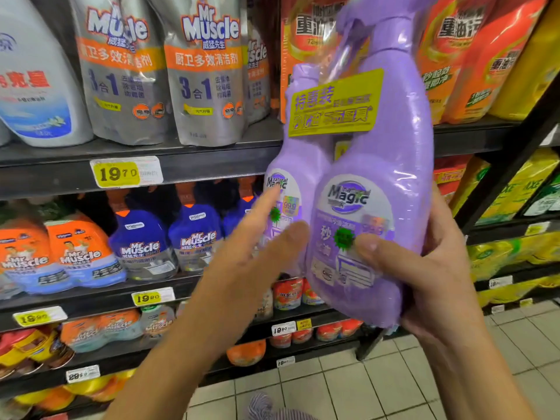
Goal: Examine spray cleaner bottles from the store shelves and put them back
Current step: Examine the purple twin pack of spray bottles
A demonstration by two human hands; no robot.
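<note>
A shrink-wrapped purple twin pack fills the middle right of the head view: a spray bottle and a refill bottle with "Magic" labels and a yellow sticker across the necks. My right hand grips its lower part from the right, thumb across the front label and fingers behind. My left hand is beside the smaller bottle with straight fingers, the fingertips touching its label. The pack is held upright in front of the shelves, apart from them.
Dark store shelves stand behind with yellow price tags. Grey Mr Muscle refill pouches fill the upper shelf, blue and orange Mr Muscle bottles the one below. Orange packs stand upper right, yellow packs right. Tiled floor lies below.
</note>
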